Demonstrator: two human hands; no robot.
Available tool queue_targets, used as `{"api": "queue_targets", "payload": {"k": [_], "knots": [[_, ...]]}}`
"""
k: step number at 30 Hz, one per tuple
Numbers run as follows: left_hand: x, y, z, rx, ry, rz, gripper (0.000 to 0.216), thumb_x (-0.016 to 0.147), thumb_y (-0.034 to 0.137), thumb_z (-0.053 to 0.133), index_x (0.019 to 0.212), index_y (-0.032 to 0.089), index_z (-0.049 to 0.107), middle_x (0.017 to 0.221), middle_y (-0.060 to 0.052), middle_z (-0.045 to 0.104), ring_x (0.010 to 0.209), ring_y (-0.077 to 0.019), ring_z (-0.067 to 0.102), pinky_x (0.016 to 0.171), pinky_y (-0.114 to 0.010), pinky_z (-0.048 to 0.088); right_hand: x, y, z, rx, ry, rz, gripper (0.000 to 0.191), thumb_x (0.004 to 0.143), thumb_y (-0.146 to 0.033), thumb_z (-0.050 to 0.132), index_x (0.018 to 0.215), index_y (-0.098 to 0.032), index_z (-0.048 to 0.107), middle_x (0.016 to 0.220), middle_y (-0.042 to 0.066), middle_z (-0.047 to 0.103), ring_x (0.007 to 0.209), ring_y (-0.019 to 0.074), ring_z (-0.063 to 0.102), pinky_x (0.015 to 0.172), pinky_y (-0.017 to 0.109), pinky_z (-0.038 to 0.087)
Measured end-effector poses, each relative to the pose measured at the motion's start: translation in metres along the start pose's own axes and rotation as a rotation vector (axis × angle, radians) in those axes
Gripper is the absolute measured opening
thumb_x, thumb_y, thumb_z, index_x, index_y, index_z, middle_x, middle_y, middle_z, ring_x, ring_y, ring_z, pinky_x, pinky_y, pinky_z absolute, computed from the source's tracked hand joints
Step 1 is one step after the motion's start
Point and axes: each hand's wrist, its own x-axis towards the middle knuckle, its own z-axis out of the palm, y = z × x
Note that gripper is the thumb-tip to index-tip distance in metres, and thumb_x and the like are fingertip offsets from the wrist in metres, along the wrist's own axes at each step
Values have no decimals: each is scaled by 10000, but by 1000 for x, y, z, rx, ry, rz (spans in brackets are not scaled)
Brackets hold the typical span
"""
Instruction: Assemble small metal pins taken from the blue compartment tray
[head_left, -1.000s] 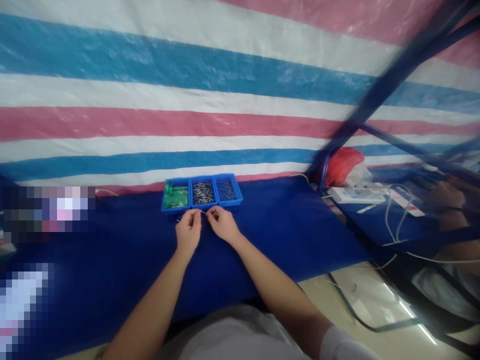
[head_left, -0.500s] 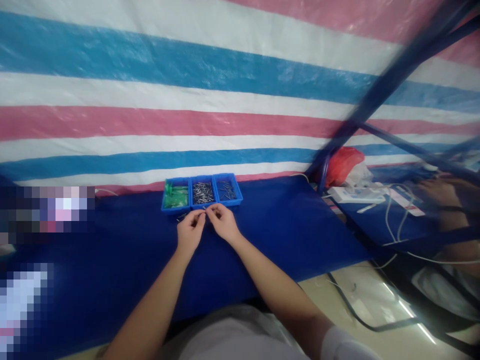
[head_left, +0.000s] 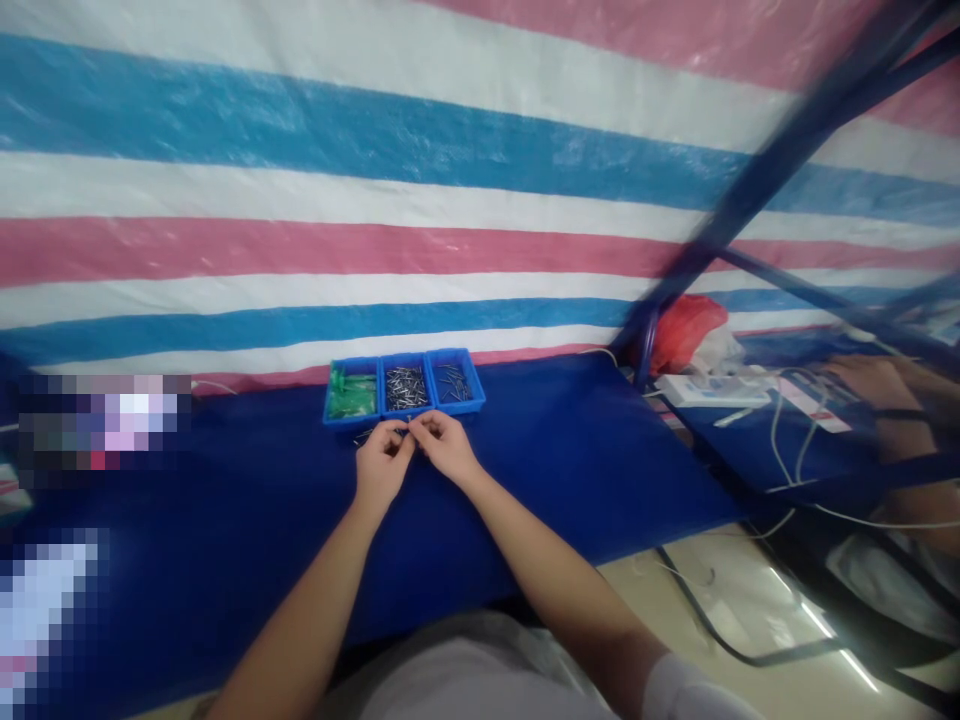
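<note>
My left hand (head_left: 381,464) and my right hand (head_left: 445,447) meet fingertip to fingertip on the blue table cover (head_left: 225,500), just in front of three small blue bins. Both hands are pinched on something tiny between them that I cannot make out. The left bin (head_left: 350,396) holds green pieces. The middle bin (head_left: 406,388) and the right bin (head_left: 454,383) hold small metal pins. A few loose metal pieces (head_left: 364,436) lie on the cover by my left hand.
A striped tarp (head_left: 375,200) hangs behind the table. To the right are a red bag (head_left: 686,330), a white power strip (head_left: 712,390) with cables, dark blue frame bars (head_left: 787,150), and another person's arm (head_left: 885,390).
My two hands have drawn closer together until the fingertips touch. The other person's arm at the right has shifted slightly.
</note>
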Motion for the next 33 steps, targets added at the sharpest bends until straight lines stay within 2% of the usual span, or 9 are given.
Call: {"api": "queue_targets", "payload": {"k": [7, 12, 18, 24, 33], "knots": [[1, 4, -1, 50, 0, -15, 217, 894, 388, 594, 986, 205, 666, 579, 44, 561, 529, -116, 527, 592, -244, 433, 0, 0, -1, -38, 33, -23, 289, 839, -483, 653, 858, -195, 648, 655, -16, 596, 577, 138, 545, 569, 265, 448], [1, 2, -2, 77, 4, -16, 255, 920, 418, 557, 1006, 204, 665, 576, 42, 561, 513, -119, 530, 585, -247, 436, 0, -2, -1, -79, 42, -49, 296, 849, -476, 636, 963, -204, 658, 598, -39, 546, 558, 147, 533, 562, 270, 449], [1, -1, -2, 71, 3, -43, 282, 942, 440, 524, 1015, 199, 652, 623, 21, 612, 536, -123, 564, 574, -241, 442, -2, -5, -1, -102, 39, -101, 252, 851, -449, 636, 881, -201, 670, 620, -33, 538, 552, 130, 475, 559, 263, 403], [1, -3, -1, 29, 3, -56, 296, 949, 461, 517, 986, 194, 637, 599, 27, 597, 506, -120, 557, 552, -238, 442, -5, -8, -1, -153, 13, -130, 235, 864, -431, 634, 922, -209, 683, 619, -44, 515, 565, 130, 467, 580, 259, 405], [0, -3, -1, 34, 4, -46, 314, 936, 485, 537, 991, 206, 670, 632, 15, 627, 547, -133, 586, 583, -246, 462, -4, -7, -4, -183, -22, -127, 254, 919, -446, 571, 880, -212, 661, 697, -19, 607, 636, 143, 559, 625, 259, 444]]}}
